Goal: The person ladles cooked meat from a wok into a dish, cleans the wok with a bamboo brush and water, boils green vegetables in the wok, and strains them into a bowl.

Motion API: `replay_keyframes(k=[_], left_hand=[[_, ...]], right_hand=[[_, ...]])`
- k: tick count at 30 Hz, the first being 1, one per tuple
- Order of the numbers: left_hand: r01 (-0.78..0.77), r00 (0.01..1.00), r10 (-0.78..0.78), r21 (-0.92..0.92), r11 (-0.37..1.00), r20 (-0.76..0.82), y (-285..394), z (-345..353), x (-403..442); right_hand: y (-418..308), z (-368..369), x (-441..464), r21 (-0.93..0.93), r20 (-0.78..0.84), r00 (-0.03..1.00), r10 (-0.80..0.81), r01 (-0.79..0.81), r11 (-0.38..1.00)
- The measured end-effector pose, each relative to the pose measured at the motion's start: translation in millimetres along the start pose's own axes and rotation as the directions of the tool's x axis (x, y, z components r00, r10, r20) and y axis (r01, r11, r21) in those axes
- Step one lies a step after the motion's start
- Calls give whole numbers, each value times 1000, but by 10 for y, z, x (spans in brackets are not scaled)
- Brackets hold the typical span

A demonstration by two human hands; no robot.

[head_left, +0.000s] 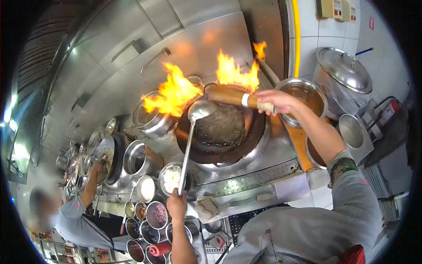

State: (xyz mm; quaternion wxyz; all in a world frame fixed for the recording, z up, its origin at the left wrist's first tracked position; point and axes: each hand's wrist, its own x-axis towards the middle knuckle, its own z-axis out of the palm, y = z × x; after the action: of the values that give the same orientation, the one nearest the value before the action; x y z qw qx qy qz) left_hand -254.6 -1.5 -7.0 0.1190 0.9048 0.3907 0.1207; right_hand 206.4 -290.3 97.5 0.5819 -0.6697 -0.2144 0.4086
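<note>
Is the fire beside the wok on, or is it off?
It is on: bright flames rise by the far side of the wok.

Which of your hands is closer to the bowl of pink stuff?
Left. The left hand shows just right of the bowl; the right hand is farther, near the wok.

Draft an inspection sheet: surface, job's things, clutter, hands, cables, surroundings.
Surface: steel cooktop, perforated strip along its near edge.
Job's things: wok, dark inside; ladle over its left rim; brown cylinder over its far side.
Clutter: metal containers crowded at left, some holding food; red bottle among them.
Hands: left hand grips ladle handle; right hand grips the cylinder's end.
Cables: none identifiable for certain.
Surroundings: flames beyond the wok; lidded pot at right; another person at left.
</note>
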Motion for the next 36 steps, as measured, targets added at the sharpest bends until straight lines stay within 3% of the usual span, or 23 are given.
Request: replay_keyframes(k=[1,3,6,7,8,9,11,12,13,15,17,18,19,21,23,25,26,28,29,31,33,35,36], left_hand=[[26,1000,-26,-86,996,9,16,31,14],[75,997,-69,-238,968,32,56,-13,78],[87,996,-77,-298,950,48,57,-178,106],[97,995,-81,-315,944,64,76,-222,112],[-15,997,48,-417,909,68,59,-242,136],[158,964,1,-579,800,265,73,-263,148],[542,776,30,-690,480,630,188,-408,120],[606,735,137,-734,307,664,249,-494,65],[663,704,184,-728,176,686,297,-553,22],[681,691,263,-728,76,674,425,-680,-53],[692,671,332,-721,43,663,546,-767,-89],[706,650,366,-708,34,666,631,-767,-125],[648,684,308,-745,162,662,742,-752,-148],[488,779,191,-770,411,597,901,-770,-167],[130,932,120,-627,768,341,721,-531,-131],[-129,986,154,-294,947,63,728,-438,-118],[-9,995,35,-268,963,93,787,-438,-98],[-13,1000,16,-131,991,22,953,-510,-107],[-14,1000,13,-60,998,-19,1013,-551,-106],[-74,997,72,-100,992,-22,1017,-538,-99],[-86,996,86,-133,987,-1,993,-539,-74],[-34,997,54,-309,950,56,829,-314,-169],[13,993,30,-364,931,113,795,-228,-242]], right_hand=[[13,-4,57,-77,104,991,81,-73,994],[-30,-52,202,-348,61,979,192,-160,924],[-49,158,-4,-91,-97,992,-83,75,993],[-104,243,-78,-103,-68,995,-75,68,992],[-170,375,-154,-112,-40,997,-60,56,992],[-186,479,-208,-113,-14,999,-43,41,993],[-132,521,-173,-311,-15,999,38,-40,950],[-140,596,-216,-376,-65,998,5,-29,926],[-153,683,-275,-441,-112,993,-30,-23,897],[-157,981,-532,-278,-296,926,-233,150,949],[-133,1274,-666,-333,-302,872,-384,281,900],[36,1282,-560,-579,-190,764,-616,420,699],[156,1263,-526,-802,-134,783,-608,274,531],[-26,1078,-644,-845,-177,912,-369,51,532],[5,732,-753,-897,-242,850,-468,-12,442],[-60,690,-990,-716,-383,800,-462,59,695],[-103,748,-1068,-714,-329,760,-560,188,674],[-235,997,-1088,-678,-244,632,-735,431,595],[-229,1062,-1024,-538,-174,657,-734,561,629],[-318,1039,-981,-805,-11,885,-465,268,530],[-236,802,-979,-838,14,919,-395,226,496],[-129,633,-1130,-882,-122,924,-363,67,467],[140,419,-1089,-852,-146,856,-495,146,504]])
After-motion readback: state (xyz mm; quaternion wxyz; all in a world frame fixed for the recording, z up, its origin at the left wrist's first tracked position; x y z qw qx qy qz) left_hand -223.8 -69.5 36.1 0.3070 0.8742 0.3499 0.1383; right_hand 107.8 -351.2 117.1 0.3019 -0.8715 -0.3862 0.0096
